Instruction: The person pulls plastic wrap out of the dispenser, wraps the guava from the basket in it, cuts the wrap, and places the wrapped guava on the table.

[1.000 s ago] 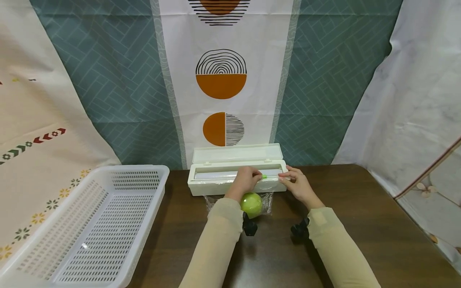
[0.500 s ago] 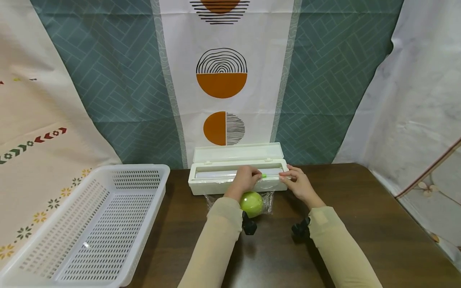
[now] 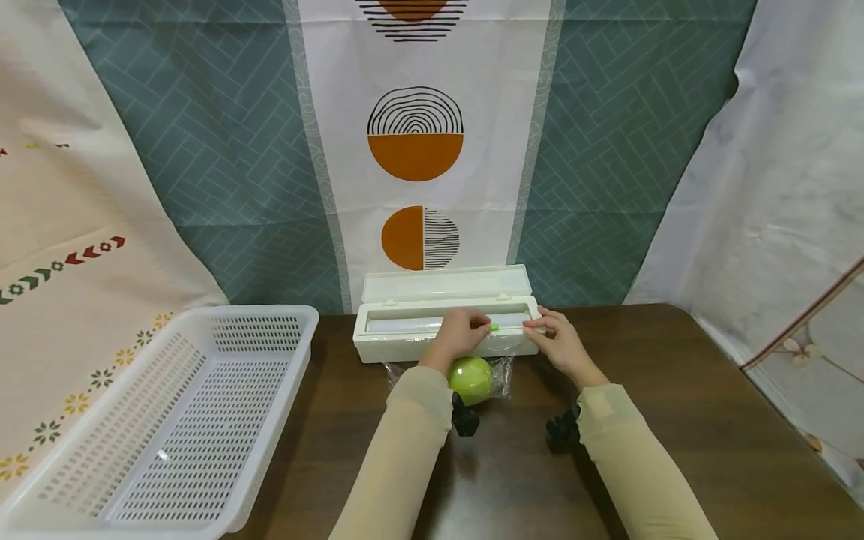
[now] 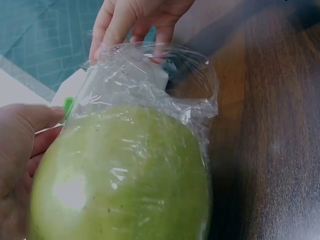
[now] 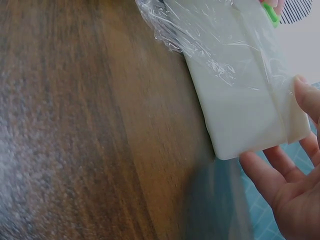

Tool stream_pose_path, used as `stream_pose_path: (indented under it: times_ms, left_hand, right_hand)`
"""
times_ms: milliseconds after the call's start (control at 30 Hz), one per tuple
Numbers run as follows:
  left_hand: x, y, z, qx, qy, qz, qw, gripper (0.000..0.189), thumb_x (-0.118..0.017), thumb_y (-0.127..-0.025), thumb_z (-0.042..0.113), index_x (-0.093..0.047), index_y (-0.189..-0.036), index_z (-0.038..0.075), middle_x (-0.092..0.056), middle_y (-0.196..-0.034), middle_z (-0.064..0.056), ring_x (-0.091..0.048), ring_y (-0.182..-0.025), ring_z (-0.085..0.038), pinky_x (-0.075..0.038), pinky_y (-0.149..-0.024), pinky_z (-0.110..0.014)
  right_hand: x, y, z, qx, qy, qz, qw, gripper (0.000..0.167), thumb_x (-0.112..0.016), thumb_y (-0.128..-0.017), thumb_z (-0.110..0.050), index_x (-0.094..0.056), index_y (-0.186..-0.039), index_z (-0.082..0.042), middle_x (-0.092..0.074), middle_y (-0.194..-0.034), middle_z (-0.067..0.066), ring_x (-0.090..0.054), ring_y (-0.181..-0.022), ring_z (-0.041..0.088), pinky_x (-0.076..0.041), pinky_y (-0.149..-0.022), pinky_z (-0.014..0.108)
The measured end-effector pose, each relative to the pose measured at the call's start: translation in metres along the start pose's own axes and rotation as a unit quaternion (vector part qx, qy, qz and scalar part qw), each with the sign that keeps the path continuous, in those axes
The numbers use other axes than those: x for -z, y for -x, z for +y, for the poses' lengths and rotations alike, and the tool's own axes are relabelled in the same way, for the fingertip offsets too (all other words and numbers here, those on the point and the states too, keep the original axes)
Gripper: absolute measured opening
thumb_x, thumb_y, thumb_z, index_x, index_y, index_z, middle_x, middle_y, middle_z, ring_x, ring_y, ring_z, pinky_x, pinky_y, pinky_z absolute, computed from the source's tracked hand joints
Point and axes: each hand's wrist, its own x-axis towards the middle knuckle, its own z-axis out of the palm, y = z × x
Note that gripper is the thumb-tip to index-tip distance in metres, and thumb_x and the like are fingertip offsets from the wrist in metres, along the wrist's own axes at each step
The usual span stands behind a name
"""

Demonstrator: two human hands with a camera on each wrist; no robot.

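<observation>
A white cling film dispenser box (image 3: 386, 349) stands near the table's back edge, lid raised, with a white roll inside. Clear cling film (image 4: 125, 75) stretches from its front edge over a round green fruit (image 3: 471, 380), which looks like an apple. At the box's front rim my left hand (image 3: 461, 335) pinches a small green slide cutter (image 3: 495, 327); the left wrist view shows the thumb against it. My right hand (image 3: 559, 345) grips the box's right end, thumb on the top edge and fingers at the end and underside (image 5: 290, 185). The left forearm lies close beside the fruit.
A large white perforated basket (image 3: 305, 337) sits at the left of the dark wooden table (image 3: 641, 420). Patterned cloth (image 3: 432, 75) hangs just behind the box. Light marbled cloth (image 3: 776, 187) hangs along the right side.
</observation>
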Motion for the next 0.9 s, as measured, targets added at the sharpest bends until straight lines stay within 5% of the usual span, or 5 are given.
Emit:
stream_pose_path:
  times_ms: [233, 533, 900]
  left_hand:
    - [-0.0005, 0.0, 0.0026, 0.006, 0.015, 0.005, 0.9999, 0.02, -0.062, -0.092, 0.016, -0.069, -0.106, 0.004, -0.069, -0.101, -0.01, -0.063, -0.093, -0.021, -0.052, -0.08, -0.029]
    - [-0.0056, 0.0005, 0.0002, -0.001, 0.011, 0.031, 0.9995, 0.018, -0.062, -0.092, 0.016, -0.071, -0.102, 0.004, -0.071, -0.1, -0.009, -0.064, -0.094, -0.021, -0.052, -0.08, -0.028]
    - [-0.0041, 0.0007, 0.0, 0.003, 0.006, 0.032, 0.9995, 0.019, -0.063, -0.091, 0.015, -0.071, -0.104, 0.003, -0.071, -0.103, -0.011, -0.065, -0.099, -0.024, -0.053, -0.083, -0.03]
  right_hand:
    - [0.0001, -0.0016, -0.0009, 0.003, 0.003, 0.0, 1.0, 0.034, -0.062, -0.092, -0.014, -0.061, -0.115, 0.011, -0.029, -0.147, 0.027, -0.05, -0.114, 0.044, -0.044, -0.07, 0.01]
    - [-0.0003, -0.0005, 0.0008, 0.003, 0.021, 0.003, 0.9998, 0.036, -0.063, -0.092, -0.021, -0.064, -0.115, 0.006, -0.031, -0.147, 0.022, -0.05, -0.116, 0.041, -0.052, -0.08, 0.029]
    - [0.0023, 0.0014, -0.0023, 0.001, 0.0, -0.002, 1.0, 0.037, -0.063, -0.091, -0.018, -0.061, -0.117, 0.009, -0.027, -0.149, 0.025, -0.053, -0.111, 0.042, -0.046, -0.067, 0.014]
